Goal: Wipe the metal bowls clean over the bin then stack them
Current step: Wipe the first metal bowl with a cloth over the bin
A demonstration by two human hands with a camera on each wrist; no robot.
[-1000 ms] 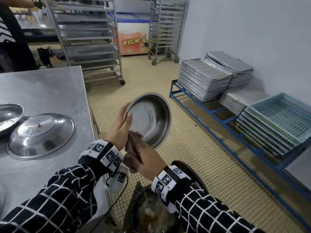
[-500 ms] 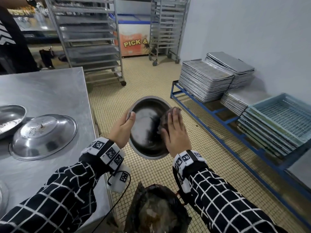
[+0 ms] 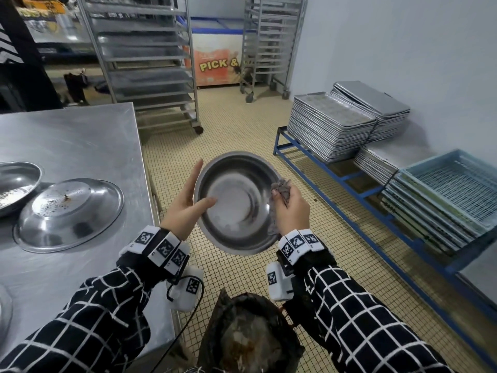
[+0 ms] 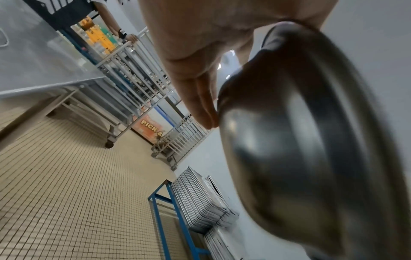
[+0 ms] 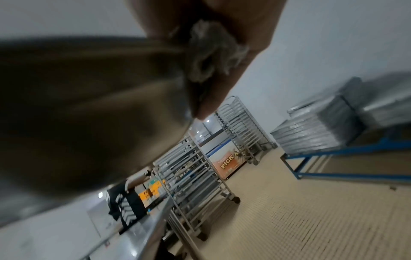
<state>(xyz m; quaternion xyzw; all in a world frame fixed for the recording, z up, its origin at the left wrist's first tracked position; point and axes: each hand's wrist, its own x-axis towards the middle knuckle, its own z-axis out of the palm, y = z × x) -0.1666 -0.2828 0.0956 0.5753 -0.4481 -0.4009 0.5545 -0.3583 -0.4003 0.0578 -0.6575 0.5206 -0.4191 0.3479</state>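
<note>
I hold a round metal bowl (image 3: 236, 203) in the air above the bin (image 3: 250, 335), its inside facing me. My left hand (image 3: 195, 191) pinches the left rim, thumb inside and fingers behind. My right hand (image 3: 289, 204) grips a crumpled grey rag (image 3: 281, 188) against the bowl's right rim. The left wrist view shows the bowl's underside (image 4: 300, 149) with my fingers (image 4: 200, 98) along its edge. In the right wrist view the rag (image 5: 211, 52) is bunched in my hand beside the blurred bowl (image 5: 89, 105). The bin is lined with a black bag and holds brownish waste.
A steel table (image 3: 67, 135) stands at my left with an overturned speckled bowl (image 3: 70, 214) and another bowl (image 3: 16, 184) at its left edge. Stacked baking trays (image 3: 330, 125) and blue crates (image 3: 451, 189) sit on a low blue rack at right. Wheeled tray racks (image 3: 145, 63) stand behind.
My right hand has swept the rag from the bowl's lower edge, across the inside, to the right rim. The bowl has turned to face me more squarely.
</note>
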